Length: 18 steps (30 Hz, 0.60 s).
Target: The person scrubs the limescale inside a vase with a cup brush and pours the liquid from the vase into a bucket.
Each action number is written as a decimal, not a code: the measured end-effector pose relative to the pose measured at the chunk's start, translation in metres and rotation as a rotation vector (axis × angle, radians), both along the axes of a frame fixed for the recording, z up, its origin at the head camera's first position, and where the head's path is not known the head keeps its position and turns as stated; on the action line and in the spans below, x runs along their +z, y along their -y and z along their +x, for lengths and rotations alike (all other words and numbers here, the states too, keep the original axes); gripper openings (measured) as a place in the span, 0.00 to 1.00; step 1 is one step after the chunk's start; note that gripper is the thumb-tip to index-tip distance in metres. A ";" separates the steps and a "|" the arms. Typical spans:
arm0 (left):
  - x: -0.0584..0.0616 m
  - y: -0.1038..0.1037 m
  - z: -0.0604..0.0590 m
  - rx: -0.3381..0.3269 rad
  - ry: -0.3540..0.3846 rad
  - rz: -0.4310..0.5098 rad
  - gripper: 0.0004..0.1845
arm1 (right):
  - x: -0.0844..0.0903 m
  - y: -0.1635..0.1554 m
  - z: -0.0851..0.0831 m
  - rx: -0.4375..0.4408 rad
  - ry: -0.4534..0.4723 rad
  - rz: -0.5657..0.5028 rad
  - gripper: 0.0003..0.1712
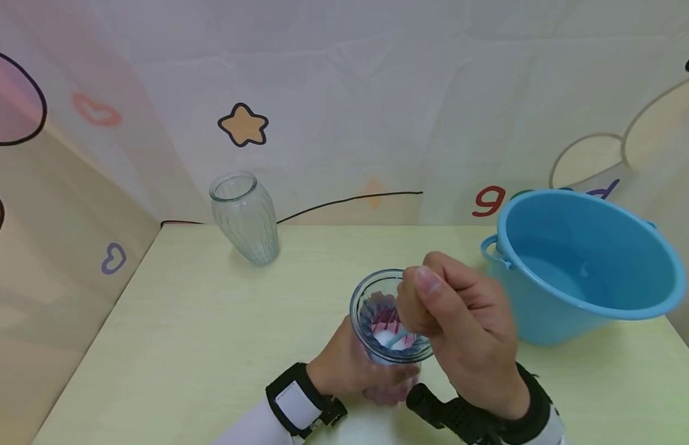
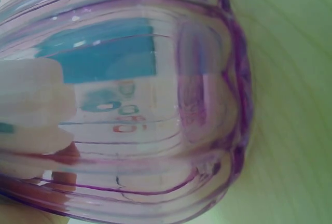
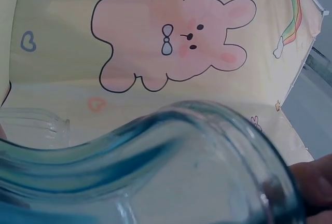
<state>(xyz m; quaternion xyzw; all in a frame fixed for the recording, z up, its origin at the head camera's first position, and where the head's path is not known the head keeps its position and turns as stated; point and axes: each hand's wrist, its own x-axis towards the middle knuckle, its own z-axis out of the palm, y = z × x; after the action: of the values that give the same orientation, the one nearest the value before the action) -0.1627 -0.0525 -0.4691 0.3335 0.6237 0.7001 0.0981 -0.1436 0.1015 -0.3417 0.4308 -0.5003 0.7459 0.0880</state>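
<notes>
A: Head view first: what sits at the centre?

B: A ribbed glass jar [image 1: 390,321] with a purplish tint, standing on the pale yellow worktop [image 1: 211,327] close to the near edge. Something white lies at its bottom, and a thin light-blue handle [image 1: 398,337] slants down into it.

A: Who has hold of it?

B: The left hand [image 1: 350,368] wraps round the jar's lower body from the near-left side, fingers curled about the glass. The right hand [image 1: 461,327] hovers over the jar's mouth on the right, its fingers bunched and pinching the top of that blue handle, thumb pointing up.

A: Does the left wrist view add anything?

B: It is filled by the jar's ribbed wall [image 2: 155,105], purple at the ridges, with a white mass [image 2: 31,105] showing through the glass on the left and a fingertip [image 2: 59,177] pressed against it low down.

A: And the right wrist view?

B: Only the jar's rim [image 3: 171,151], very near and blurred, a bit of finger [image 3: 314,180] at the right edge, and a pink rabbit drawing [image 3: 171,42] on the backdrop behind.

A: What else is on the worktop?

B: A blue plastic bucket [image 1: 586,262] with water in it stands just right of the right hand. A clear ribbed vase [image 1: 245,217] stands well apart, back left, near the printed backdrop [image 1: 344,93]. Both wrists wear black straps [image 1: 300,395].
</notes>
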 end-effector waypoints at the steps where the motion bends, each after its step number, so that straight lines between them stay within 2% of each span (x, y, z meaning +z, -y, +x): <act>1: 0.000 0.000 0.000 -0.005 -0.001 0.006 0.40 | 0.001 0.001 0.001 -0.010 0.010 0.024 0.19; 6: 0.002 -0.001 0.000 -0.022 -0.018 0.014 0.39 | 0.010 0.005 0.006 -0.049 0.067 0.208 0.20; 12: 0.005 -0.002 0.000 -0.040 -0.031 0.042 0.31 | 0.016 0.003 0.011 0.004 0.126 0.428 0.21; 16: 0.012 -0.004 0.003 -0.175 0.083 0.151 0.19 | 0.017 0.003 0.012 0.031 0.115 0.482 0.22; 18: 0.014 -0.004 0.005 -0.219 0.128 0.185 0.16 | 0.017 0.004 0.012 0.038 0.105 0.486 0.22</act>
<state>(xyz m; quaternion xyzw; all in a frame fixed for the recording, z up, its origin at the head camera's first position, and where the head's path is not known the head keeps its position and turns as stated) -0.1578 -0.0488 -0.4548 0.3619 0.5089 0.7595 0.1824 -0.1320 0.0975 -0.3246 0.4091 -0.6606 0.6268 -0.0582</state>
